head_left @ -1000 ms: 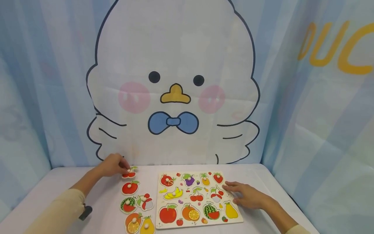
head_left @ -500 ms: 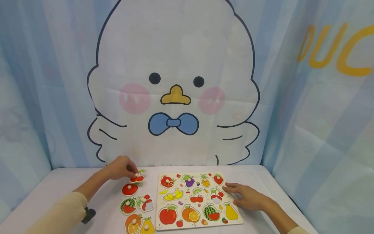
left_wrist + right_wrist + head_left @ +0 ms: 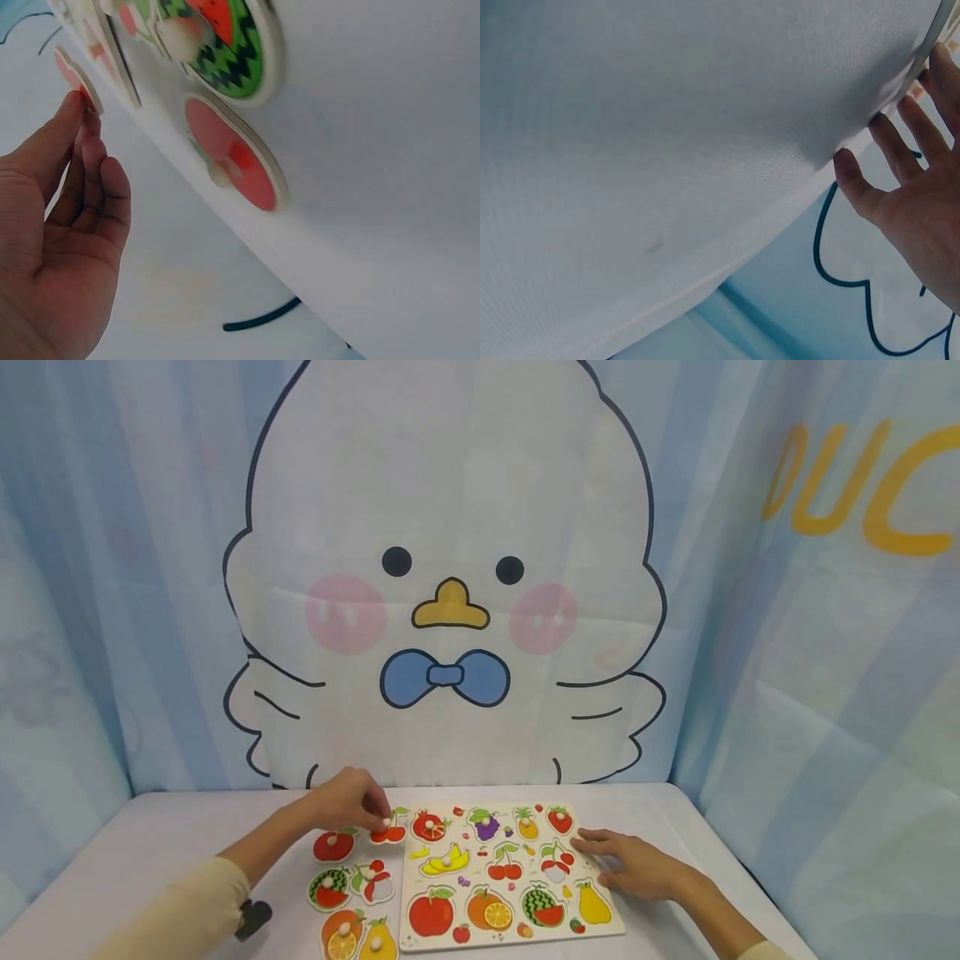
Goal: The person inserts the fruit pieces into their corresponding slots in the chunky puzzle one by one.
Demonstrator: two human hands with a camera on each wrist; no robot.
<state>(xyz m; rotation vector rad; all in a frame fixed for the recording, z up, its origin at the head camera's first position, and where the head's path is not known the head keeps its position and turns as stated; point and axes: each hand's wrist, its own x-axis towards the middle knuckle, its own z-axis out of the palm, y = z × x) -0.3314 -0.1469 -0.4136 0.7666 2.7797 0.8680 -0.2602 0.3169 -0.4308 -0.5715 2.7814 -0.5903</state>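
My left hand [image 3: 347, 802] pinches the knob of a cherry puzzle piece [image 3: 387, 835], which hangs close to the left edge of the fruit puzzle board [image 3: 457, 878]. In the left wrist view, thumb and fingertips meet on that piece, seen edge-on. Pomegranate, grapes, pineapple, strawberry and banana on the board carry knobs; the printed cherries [image 3: 505, 862], apple, orange, watermelon and pear show none. My right hand [image 3: 637, 864] rests with spread fingers on the board's right edge. From the right wrist view, its fingertips touch the tabletop and the board's side.
Left of the board lie several loose knobbed pieces: an apple [image 3: 333, 845], a watermelon [image 3: 327, 889], a red-and-white fruit [image 3: 373, 882], an orange [image 3: 341, 933] and a pear [image 3: 378, 941]. A curtain with a duck drawing [image 3: 446, 735] hangs behind the white table [image 3: 187, 843].
My left hand has carried the cherry piece rightward from the back left of the table to the board's left edge. The right hand stays in place on the board.
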